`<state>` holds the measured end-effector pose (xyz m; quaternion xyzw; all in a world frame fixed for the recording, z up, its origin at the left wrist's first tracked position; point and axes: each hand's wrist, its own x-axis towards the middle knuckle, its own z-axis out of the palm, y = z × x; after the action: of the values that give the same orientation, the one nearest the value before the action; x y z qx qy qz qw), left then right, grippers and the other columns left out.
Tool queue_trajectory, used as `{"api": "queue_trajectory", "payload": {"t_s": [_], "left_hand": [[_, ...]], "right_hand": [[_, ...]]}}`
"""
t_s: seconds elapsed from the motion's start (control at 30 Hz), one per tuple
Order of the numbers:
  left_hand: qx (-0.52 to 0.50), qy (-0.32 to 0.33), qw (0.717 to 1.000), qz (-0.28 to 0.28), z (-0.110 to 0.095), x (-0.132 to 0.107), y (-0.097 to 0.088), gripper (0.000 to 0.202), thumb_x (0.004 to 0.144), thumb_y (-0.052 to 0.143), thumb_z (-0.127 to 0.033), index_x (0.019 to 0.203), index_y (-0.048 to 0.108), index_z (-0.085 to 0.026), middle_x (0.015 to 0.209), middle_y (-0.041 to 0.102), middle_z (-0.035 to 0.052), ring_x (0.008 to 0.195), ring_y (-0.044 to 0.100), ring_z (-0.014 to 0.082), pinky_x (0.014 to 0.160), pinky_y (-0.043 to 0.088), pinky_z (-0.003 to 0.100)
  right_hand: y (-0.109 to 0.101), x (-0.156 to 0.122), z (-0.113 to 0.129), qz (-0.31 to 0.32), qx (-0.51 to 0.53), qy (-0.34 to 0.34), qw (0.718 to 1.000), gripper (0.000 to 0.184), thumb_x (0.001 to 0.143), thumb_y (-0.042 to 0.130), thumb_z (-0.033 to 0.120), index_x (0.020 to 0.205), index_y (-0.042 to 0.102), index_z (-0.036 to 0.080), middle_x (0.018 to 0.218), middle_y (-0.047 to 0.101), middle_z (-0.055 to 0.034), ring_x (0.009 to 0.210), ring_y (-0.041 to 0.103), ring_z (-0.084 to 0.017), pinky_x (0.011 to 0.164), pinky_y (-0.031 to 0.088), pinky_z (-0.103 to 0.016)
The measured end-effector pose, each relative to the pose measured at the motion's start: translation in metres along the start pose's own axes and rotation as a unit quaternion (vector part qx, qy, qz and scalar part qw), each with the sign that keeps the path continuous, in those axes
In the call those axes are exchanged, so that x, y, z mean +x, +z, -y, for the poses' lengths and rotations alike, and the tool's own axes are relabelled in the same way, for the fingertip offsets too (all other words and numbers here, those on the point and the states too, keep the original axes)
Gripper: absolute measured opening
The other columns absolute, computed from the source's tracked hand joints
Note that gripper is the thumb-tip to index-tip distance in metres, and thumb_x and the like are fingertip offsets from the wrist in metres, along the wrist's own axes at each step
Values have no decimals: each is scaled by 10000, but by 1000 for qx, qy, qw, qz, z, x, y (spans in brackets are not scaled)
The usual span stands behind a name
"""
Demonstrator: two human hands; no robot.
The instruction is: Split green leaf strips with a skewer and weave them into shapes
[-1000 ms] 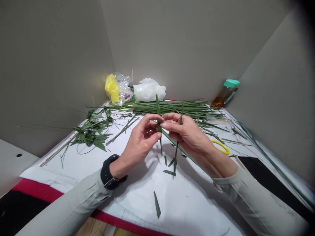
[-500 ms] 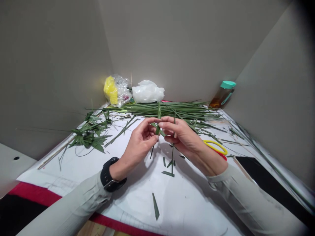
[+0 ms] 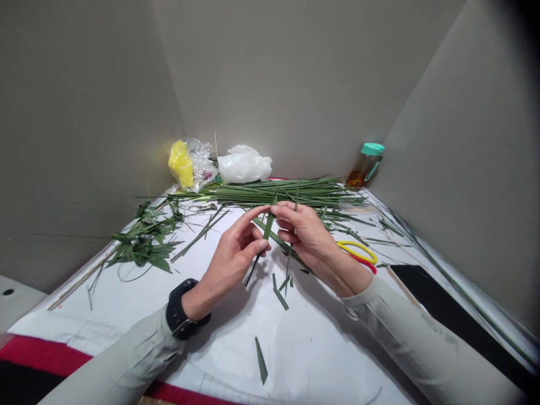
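Observation:
Both hands meet above the white sheet [image 3: 320, 349] and pinch crossed green leaf strips [image 3: 267, 226]. My left hand [image 3: 234, 256], with a black watch on its wrist, is closed with thumb and forefinger on the strips. My right hand [image 3: 307, 233] is closed on them from the other side, and more strip ends hang down below it. One long strip runs down to the right under my right wrist.
A bundle of long green leaves [image 3: 278, 191] lies across the back. A heap of folded leaf pieces [image 3: 145, 239] lies at the left. Cut leaf scraps [image 3: 260, 352] lie in front. Yellow-handled scissors [image 3: 358, 250], an amber bottle with teal lid [image 3: 365, 164], plastic bags [image 3: 242, 164] and a black mat [image 3: 455, 315] surround them.
The strip that stood upright between my fingers has tilted over to a slant. Both hands stay pinched together on the strips. The camera has tipped up and shifted slightly.

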<state>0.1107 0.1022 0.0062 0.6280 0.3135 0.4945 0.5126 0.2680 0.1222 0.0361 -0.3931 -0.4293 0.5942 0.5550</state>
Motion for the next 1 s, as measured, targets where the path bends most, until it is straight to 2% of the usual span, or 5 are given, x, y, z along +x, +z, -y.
{"api": "queue_trajectory", "payload": {"t_s": [0.37,0.53,0.7,0.9,1.0], "left_hand": [[56,-2,998,28,-5,1,0,219,859,716,-223,1075,753,-212,706,539,-17,652,494,130,632,399,261],[47,-17,999,18,-2,1,3,271,815,745,-191,1085,761,-199,698,556,-20,640,498,121,632,416,251],[34,-42,998,21,4,0,4,356,801,742,-162,1156,743,-178,846,704,40,706,564,134,650,447,250],[35,-37,999,-10,1,-1,5,392,762,764,-125,1148,762,-195,839,712,29,648,536,115,617,443,244],[35,-31,998,-34,0,1,6,379,740,773,-111,1110,769,-192,810,702,20,616,526,110,599,439,242]], "right_hand": [[-10,5,12,-20,11,-52,998,316,605,835,302,663,553,172,549,310,112,472,181,-32,411,104,-231],[-13,6,13,2,6,-46,999,303,635,774,292,612,490,191,555,315,100,469,160,-35,425,60,-244],[-12,5,10,13,-4,-44,999,321,681,750,285,582,459,195,545,323,93,467,157,-39,438,78,-256],[-12,6,12,-65,-30,-78,994,159,675,696,302,761,654,175,756,588,4,540,278,-74,457,163,-254],[-16,7,18,-73,2,-70,995,141,678,607,297,674,661,167,825,632,-51,596,355,-103,475,249,-250]]}}
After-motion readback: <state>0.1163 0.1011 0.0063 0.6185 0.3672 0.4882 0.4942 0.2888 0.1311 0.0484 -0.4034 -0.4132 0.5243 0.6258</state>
